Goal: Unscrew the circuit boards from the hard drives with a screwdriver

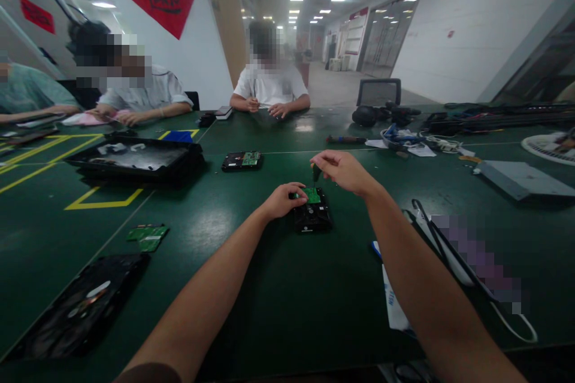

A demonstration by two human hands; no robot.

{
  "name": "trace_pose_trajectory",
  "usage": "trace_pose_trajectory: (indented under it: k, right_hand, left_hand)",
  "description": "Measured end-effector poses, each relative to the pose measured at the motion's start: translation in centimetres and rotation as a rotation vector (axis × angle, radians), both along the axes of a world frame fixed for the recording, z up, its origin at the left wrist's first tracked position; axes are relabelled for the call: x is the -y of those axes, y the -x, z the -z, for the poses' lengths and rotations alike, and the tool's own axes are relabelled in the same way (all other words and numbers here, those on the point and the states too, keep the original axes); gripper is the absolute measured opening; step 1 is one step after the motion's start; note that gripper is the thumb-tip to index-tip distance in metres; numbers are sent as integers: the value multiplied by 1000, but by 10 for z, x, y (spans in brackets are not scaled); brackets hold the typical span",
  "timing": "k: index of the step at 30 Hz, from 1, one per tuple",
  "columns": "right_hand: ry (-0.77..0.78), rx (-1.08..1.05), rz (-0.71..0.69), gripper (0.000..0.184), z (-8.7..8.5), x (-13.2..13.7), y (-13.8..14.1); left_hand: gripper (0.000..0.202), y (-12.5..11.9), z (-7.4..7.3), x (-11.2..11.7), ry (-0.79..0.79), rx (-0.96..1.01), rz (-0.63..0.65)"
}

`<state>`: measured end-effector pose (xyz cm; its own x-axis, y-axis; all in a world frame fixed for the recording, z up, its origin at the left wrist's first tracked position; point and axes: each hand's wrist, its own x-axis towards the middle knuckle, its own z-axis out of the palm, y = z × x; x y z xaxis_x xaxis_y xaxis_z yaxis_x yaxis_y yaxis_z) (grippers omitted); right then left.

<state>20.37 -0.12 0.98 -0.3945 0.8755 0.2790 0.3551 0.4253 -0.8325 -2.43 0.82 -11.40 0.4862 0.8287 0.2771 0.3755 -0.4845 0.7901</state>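
A black hard drive (pixel 313 219) lies on the green table in front of me, its green circuit board (pixel 314 195) facing up at the far end. My right hand (pixel 338 169) grips a small screwdriver (pixel 316 174) from above, fingers closed round its handle. The thin shaft points straight down onto the circuit board. My left hand (pixel 286 199) rests at the drive's left side, fingertips pressed together at the board's edge. Whether those fingers pinch a small part or just steady the drive is hidden.
Another hard drive (pixel 241 160) lies farther back. Left are a loose circuit board (pixel 148 237), a dark opened casing (pixel 85 305) and a black tray (pixel 135 155). A grey metal box (pixel 526 179) and cables sit right. Several people work across the table.
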Motion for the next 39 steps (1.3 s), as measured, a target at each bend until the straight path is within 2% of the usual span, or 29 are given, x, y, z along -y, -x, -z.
trace_pose_trajectory:
  k: [3, 5, 10, 15, 21, 27, 35, 39]
  right_hand:
    - [-69, 28, 106, 22, 2, -2, 1]
    - [-43, -1, 117, 21, 2, -1, 3]
    - [63, -75, -32, 26, 0, 2, 6]
    - [98, -128, -71, 27, 2, 1, 5]
    - [-145, 5, 154, 25, 11, -9, 4]
    - [-286, -109, 172, 22, 18, -11, 9]
    - [-511, 140, 196, 13, 13, -6, 10]
    - [-572, 223, 164, 21, 15, -8, 9]
  left_hand:
    - [11, 0, 1, -1, 3, 6, 0]
    - [11, 0, 2, -1, 8, 3, -5]
    - [12, 1, 1, -1, -3, 1, 6]
    - [13, 1, 2, -2, 2, 3, 10]
    - [13, 1, 3, -3, -5, 5, 22]
    - [12, 0, 2, -1, -5, 10, 12]
    - [10, -1, -1, 0, 3, 10, 7]
    - [11, -1, -2, 1, 2, 12, 1]
